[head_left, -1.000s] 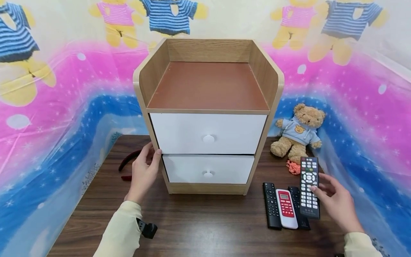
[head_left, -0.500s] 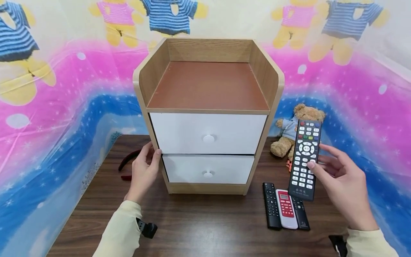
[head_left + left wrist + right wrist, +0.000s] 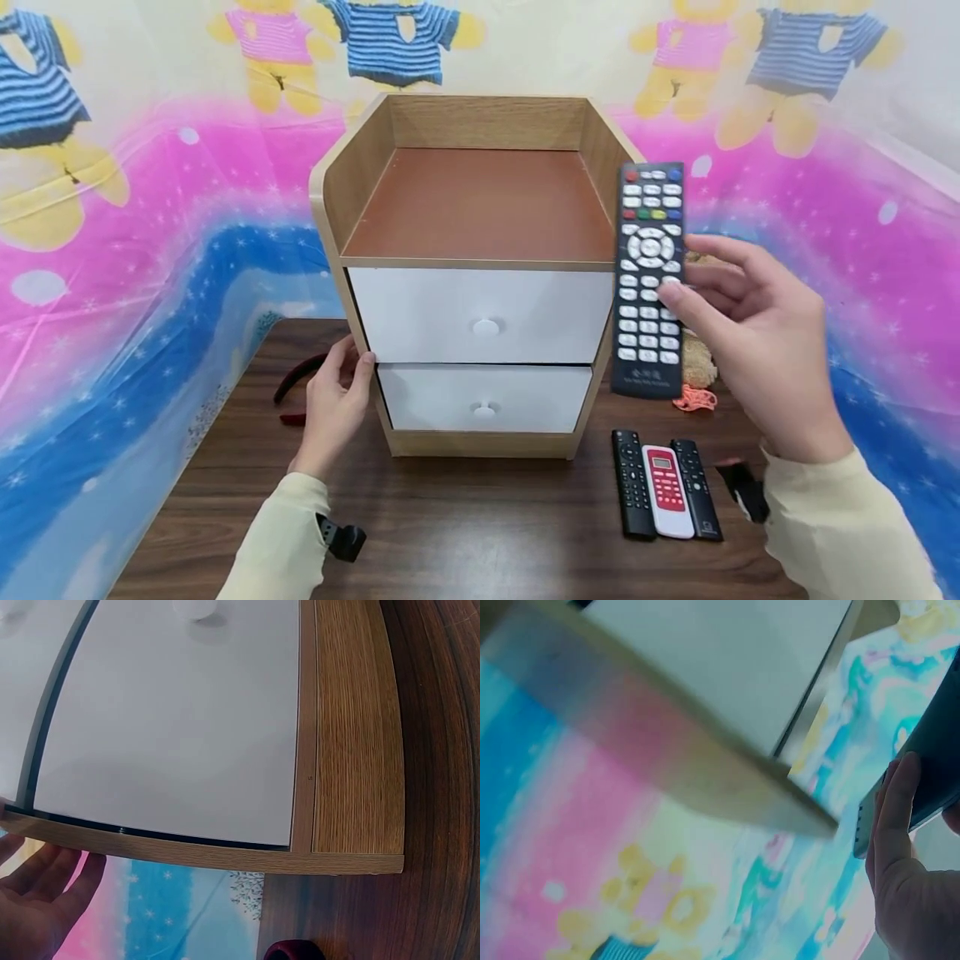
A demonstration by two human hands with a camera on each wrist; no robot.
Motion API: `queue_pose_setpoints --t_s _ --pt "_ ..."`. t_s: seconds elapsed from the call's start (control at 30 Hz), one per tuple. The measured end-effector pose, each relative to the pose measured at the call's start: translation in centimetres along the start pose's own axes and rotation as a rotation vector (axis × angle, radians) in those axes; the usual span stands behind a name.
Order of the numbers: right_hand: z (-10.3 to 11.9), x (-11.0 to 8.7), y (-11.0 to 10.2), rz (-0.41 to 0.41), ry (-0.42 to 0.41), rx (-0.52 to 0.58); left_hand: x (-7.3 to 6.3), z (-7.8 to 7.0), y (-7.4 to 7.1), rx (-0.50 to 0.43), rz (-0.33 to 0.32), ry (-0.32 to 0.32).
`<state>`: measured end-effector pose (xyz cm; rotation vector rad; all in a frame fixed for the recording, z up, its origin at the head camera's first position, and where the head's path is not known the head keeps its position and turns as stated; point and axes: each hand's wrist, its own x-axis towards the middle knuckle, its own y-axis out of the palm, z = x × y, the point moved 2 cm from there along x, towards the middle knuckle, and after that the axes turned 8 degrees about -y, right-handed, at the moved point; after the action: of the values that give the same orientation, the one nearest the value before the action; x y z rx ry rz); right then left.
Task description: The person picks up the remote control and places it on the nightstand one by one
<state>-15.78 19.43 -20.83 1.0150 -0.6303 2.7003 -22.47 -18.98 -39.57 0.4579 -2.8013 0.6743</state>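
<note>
The black remote with the white buttons (image 3: 647, 271) is up in the air now. Half a second ago it hung low over the row of other remotes; the person's right grip (image 3: 772, 333) has carried it up and across, so that from the head view it covers the front right edge of the wooden cabinet (image 3: 480, 444) and leaves the row uncovered. It stands nearly upright, pinched along its right side, thumb on the buttons and fingers round behind — a narrow, firm-looking grip. The right wrist view is blurred, but shows a gap between remote and cabinet.

Toward the bench's right edge lie the three left behind: a slim black remote (image 3: 633, 487), a white one with a red face (image 3: 667, 492) and a second black remote (image 3: 697, 492). Behind them, near the far right corner, the teddy bear (image 3: 697, 364) is mostly hidden by the raised remote and hand, a coral-coloured bundle (image 3: 696, 400) just beside it.

The left grip (image 3: 333, 408) has stayed put, thumb at the cabinet's front left edge, fingers against the outer side — holding it steady, I'd judge. Both white drawers (image 3: 420, 317) look closed. To my mind, the change means the remote is free of the row but not set down anywhere: work partway through.
</note>
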Motion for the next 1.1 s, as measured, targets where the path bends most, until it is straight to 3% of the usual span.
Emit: queue_pose_setpoints --t_s 0.33,0.53,0.8,1.1 --pt "0.9 6.7 8.0 0.191 0.103 0.188 0.2 -0.1 0.5 0.023 -0.036 0.011" --pt "0.7 9.8 12.5 0.259 0.234 0.259 -0.1 0.0 0.9 0.005 -0.027 -0.004" --pt "1.8 12.6 17.0 0.308 0.413 0.313 -0.1 -0.4 0.9 -0.021 -0.034 -0.006" --pt "2.9 13.9 21.8 0.365 0.498 0.339 -0.1 -0.4 0.3 -0.013 -0.042 -0.016"
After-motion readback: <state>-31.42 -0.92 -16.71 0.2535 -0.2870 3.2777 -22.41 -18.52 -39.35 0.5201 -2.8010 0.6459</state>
